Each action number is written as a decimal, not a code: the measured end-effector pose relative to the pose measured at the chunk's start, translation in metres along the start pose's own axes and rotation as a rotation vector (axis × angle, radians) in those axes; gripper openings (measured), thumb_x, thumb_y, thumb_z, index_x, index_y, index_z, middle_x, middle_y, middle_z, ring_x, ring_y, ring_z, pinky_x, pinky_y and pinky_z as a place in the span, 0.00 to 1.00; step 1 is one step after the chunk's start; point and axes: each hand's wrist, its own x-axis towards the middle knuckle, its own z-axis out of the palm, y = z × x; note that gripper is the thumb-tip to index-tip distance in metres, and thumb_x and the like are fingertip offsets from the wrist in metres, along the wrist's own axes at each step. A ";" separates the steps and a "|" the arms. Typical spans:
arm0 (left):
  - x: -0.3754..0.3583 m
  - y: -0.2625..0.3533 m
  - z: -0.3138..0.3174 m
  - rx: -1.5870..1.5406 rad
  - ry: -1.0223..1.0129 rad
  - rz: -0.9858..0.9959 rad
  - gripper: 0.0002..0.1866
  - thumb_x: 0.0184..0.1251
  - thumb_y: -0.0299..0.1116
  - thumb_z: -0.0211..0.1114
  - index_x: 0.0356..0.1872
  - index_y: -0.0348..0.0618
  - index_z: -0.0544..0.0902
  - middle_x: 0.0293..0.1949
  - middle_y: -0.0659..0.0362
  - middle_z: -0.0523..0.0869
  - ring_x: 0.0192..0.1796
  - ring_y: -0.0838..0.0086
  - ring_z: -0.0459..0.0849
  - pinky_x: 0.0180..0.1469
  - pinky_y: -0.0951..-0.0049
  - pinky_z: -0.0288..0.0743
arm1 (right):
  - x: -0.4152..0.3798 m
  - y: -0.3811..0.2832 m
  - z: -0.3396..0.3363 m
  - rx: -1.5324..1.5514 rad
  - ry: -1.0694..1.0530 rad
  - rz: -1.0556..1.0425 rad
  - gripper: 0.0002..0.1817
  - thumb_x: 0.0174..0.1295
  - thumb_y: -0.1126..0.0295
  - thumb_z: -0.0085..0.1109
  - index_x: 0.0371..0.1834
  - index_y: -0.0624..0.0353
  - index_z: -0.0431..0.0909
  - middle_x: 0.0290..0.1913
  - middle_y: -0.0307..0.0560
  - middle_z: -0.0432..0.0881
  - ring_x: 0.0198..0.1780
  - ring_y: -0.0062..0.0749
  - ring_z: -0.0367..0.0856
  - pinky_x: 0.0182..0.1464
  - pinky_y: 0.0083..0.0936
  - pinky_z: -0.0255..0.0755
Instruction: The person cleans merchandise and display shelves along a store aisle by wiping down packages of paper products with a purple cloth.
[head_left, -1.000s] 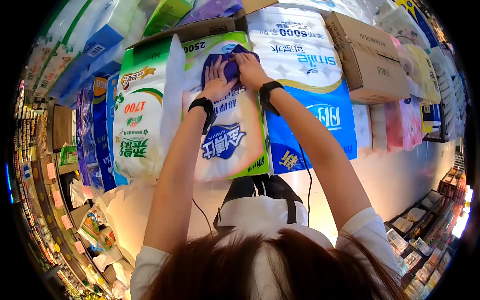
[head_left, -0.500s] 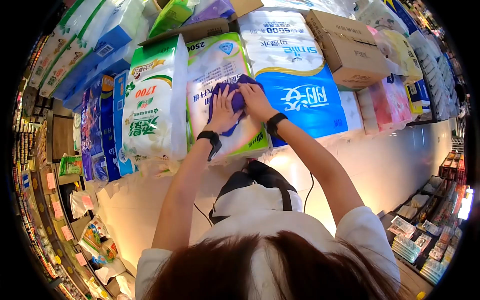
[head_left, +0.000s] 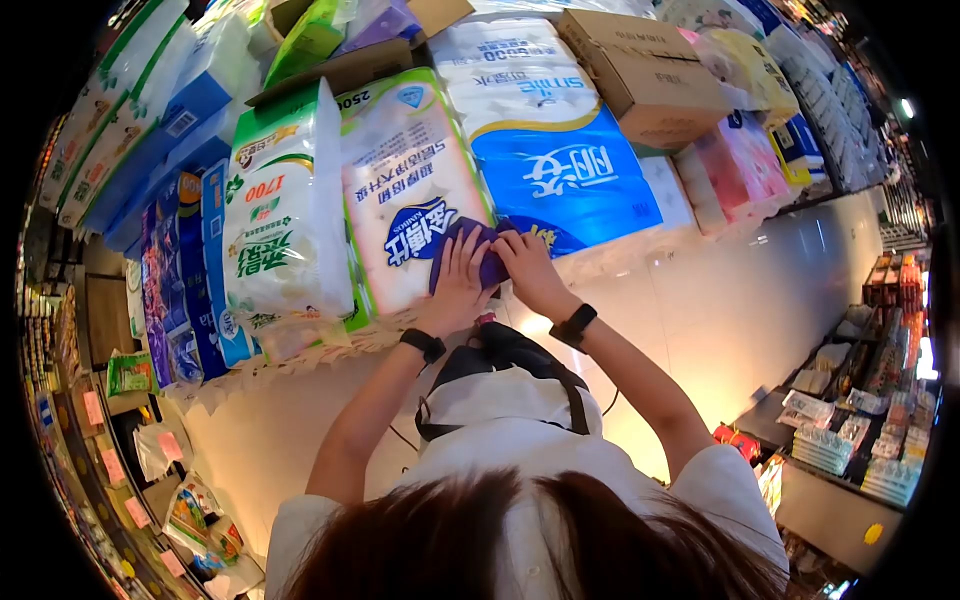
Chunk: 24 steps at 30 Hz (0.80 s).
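Observation:
A purple cloth [head_left: 483, 262] lies bunched at the near edge of a white, green-edged paper pack [head_left: 400, 190]. My left hand [head_left: 458, 278] rests on the cloth with fingers stretched out and flat. Just right of it, my right hand [head_left: 532, 268] has its fingers curled on the cloth's right side, gripping it. A blue-and-white paper pack [head_left: 560, 160] is to the right of the hands. On the left stands a white pack with green print [head_left: 280, 210]. Both wrists wear black bands.
A cardboard box [head_left: 645, 80] sits at the back right, beside a pink pack [head_left: 735, 170]. Blue packs [head_left: 200, 290] stand at the left. Shelves with goods [head_left: 860, 430] are at the lower right. Tiled floor [head_left: 690, 320] shows beyond the packs' near edge.
Both hands and the purple cloth have moved down towards my body, uncovering the blue logo on the pack. The view has shifted slightly.

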 end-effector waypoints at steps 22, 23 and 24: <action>0.114 0.009 0.091 -0.027 -0.003 -0.028 0.48 0.66 0.48 0.68 0.79 0.44 0.51 0.81 0.48 0.48 0.82 0.45 0.45 0.81 0.44 0.37 | -0.005 0.131 -0.021 0.121 0.018 0.089 0.40 0.53 0.87 0.54 0.74 0.56 0.63 0.78 0.57 0.61 0.77 0.66 0.55 0.80 0.51 0.48; 0.122 0.005 0.091 -0.016 -0.019 -0.046 0.47 0.66 0.49 0.67 0.79 0.43 0.51 0.81 0.48 0.48 0.82 0.45 0.45 0.81 0.44 0.37 | 0.004 0.141 -0.022 0.121 0.011 0.070 0.40 0.53 0.88 0.53 0.74 0.56 0.63 0.78 0.57 0.61 0.77 0.66 0.55 0.81 0.51 0.48; 0.133 0.001 0.092 -0.004 -0.033 -0.064 0.47 0.66 0.49 0.67 0.79 0.43 0.51 0.81 0.48 0.48 0.82 0.45 0.45 0.81 0.44 0.37 | 0.012 0.152 -0.023 0.116 0.006 0.057 0.41 0.53 0.88 0.52 0.75 0.55 0.63 0.78 0.58 0.60 0.78 0.67 0.55 0.81 0.50 0.48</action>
